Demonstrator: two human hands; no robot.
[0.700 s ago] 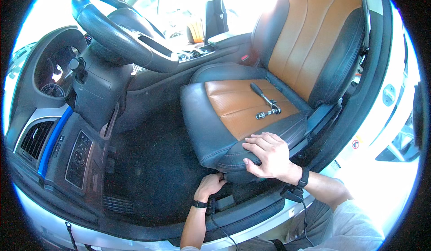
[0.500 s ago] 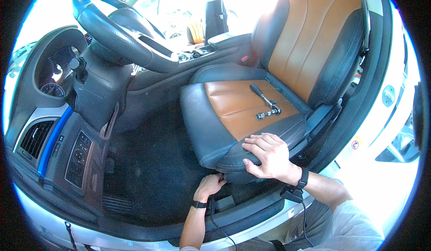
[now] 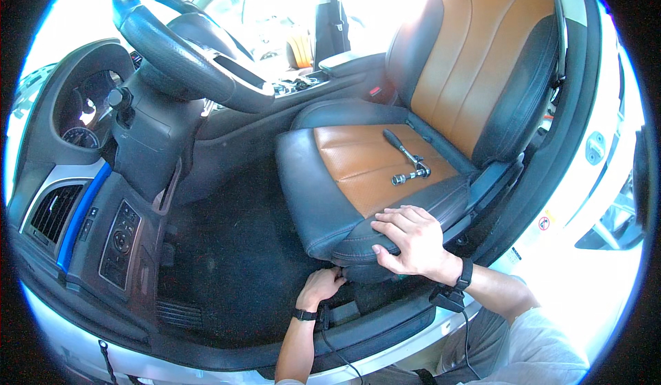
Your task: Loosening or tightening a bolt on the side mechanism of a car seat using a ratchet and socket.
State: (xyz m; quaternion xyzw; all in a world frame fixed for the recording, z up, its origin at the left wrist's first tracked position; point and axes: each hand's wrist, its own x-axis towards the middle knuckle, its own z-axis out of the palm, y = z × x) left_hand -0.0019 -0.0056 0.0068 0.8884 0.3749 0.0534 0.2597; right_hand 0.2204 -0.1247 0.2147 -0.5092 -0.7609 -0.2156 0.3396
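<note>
A car seat [image 3: 372,148] with orange-brown panels and black bolsters fills the middle and right. My right hand [image 3: 413,239] rests on the near front bolster of its cushion, fingers stretched over the edge and holding nothing. Low at the front corner of the seat, my left hand [image 3: 322,286] reaches to the underside of the cushion. Its fingertips disappear beneath the seat edge, so their grip is hidden. On the cushion, beyond my right hand, lies a ratchet wrench [image 3: 411,159] with a dark handle and a metal socket.
The steering wheel [image 3: 186,47] and dashboard [image 3: 51,137] stand at the left. A dark floor carpet [image 3: 227,247] lies between them and the seat. Along the near side runs the door sill [image 3: 227,357]. Cables [image 3: 469,344] hang from both wrist straps.
</note>
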